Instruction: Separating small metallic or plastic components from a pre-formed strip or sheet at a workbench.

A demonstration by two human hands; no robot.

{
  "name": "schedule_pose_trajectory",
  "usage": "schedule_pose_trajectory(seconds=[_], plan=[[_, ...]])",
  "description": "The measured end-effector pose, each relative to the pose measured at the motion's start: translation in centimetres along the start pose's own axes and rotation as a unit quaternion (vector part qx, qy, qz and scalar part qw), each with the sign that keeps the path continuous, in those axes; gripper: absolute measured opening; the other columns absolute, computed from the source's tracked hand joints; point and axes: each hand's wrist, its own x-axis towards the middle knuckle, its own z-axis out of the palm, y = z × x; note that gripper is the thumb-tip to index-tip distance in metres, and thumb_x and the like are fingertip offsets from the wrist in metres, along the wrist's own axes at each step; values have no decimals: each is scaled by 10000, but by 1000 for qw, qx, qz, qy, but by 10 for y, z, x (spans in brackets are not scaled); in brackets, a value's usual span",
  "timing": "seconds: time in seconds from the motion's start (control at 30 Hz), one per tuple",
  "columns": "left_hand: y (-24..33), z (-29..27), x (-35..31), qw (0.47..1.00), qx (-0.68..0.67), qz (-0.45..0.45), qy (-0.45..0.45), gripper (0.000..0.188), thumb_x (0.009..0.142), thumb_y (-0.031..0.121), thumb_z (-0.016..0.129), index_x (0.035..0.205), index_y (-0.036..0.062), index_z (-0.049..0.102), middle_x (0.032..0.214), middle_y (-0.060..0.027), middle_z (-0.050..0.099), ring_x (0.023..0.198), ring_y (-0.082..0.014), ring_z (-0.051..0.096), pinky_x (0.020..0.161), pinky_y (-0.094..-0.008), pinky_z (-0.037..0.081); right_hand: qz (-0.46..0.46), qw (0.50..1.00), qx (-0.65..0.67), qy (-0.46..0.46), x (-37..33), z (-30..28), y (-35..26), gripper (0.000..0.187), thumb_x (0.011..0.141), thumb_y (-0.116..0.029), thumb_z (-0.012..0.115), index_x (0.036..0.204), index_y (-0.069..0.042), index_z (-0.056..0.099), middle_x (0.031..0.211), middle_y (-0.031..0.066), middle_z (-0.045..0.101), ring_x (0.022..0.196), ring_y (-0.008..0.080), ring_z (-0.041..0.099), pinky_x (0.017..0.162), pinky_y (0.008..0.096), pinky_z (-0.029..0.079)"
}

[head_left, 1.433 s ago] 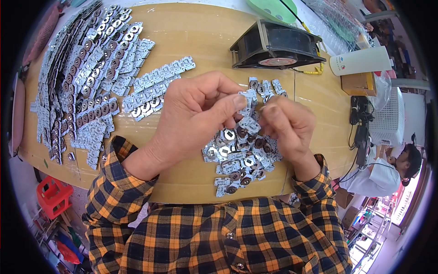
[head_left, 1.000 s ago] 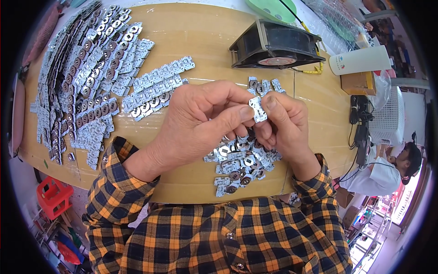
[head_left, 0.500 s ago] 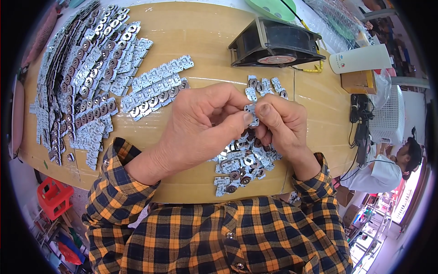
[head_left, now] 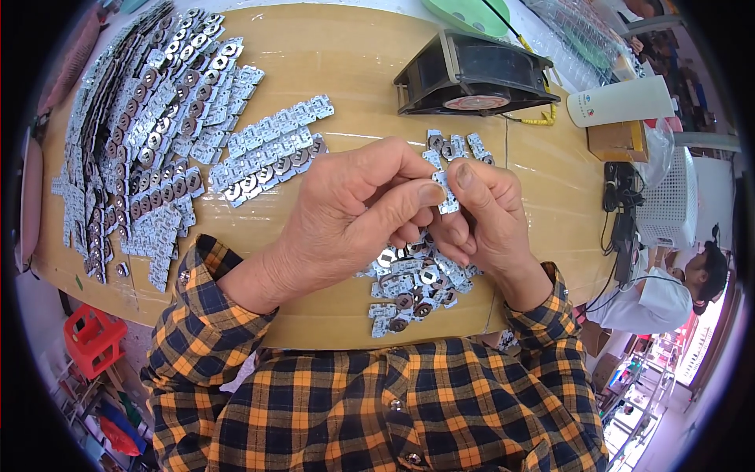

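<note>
A small white circuit board piece point(head_left: 447, 195) is pinched between the fingertips of both hands above the middle of the table. My left hand point(head_left: 366, 200) is closed, thumb and forefinger at the board's left edge. From the other side, my right hand point(head_left: 489, 211) grips it with the thumb against its face. Part of the board is hidden by the fingers. Beneath my hands lies a heap of small boards point(head_left: 409, 295), several with round dark or silver parts. A few loose boards point(head_left: 456, 148) lie just beyond my fingertips.
Unbroken board strips point(head_left: 271, 149) lie left of my hands, beside a large stack of strips point(head_left: 149, 126). Farther back stand a black fan point(head_left: 476, 75), a white cup point(head_left: 621, 102) on a cardboard box point(head_left: 617, 143), and a white basket point(head_left: 667, 200). A person point(head_left: 661, 295) sits at right.
The held board has turned and now shows more of its face between my thumbs. My right hand has tilted, its fingers shifting lower. The heap and strips look unmoved.
</note>
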Motion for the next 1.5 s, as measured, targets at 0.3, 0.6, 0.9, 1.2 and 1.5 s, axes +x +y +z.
schedule_pose_trajectory(seconds=[0.3,0.6,0.9,1.2,1.5], plan=[[-12,-1,5,993,75,57,75,180,882,55,672,1038,-14,614,842,-44,674,677,-47,611,598,-172,480,34,997,31,68,12,-9,4,363,997,-277,501,727,-37,531,514,-6,437,342,52,342,290,212,316],[-15,-1,7,975,171,125,71,105,822,-15,686,914,-22,635,781,-34,670,669,-43,626,579,-175,486,24,997,22,70,13,-5,5,351,979,-271,537,716,-40,537,516,-6,446,341,52,351,284,219,331],[-3,-11,7,913,316,258,-12,148,738,21,749,760,37,603,634,-44,591,491,-119,580,436,-236,407,-1,987,-148,58,3,-8,-8,388,975,-240,551,653,-24,557,528,0,496,376,40,384,346,207,295],[18,-70,16,695,643,233,220,138,749,87,721,785,12,610,724,-103,598,681,-248,625,569,-337,470,-47,975,-184,116,3,-16,-8,375,961,-235,579,646,-32,579,556,-36,497,457,7,379,419,183,265],[33,-58,11,868,476,127,65,108,786,35,682,843,-3,598,780,-53,600,692,-146,579,615,-259,448,-104,958,-247,101,2,-12,-6,332,982,-252,520,732,-38,571,574,-22,510,442,17,408,405,168,287]])
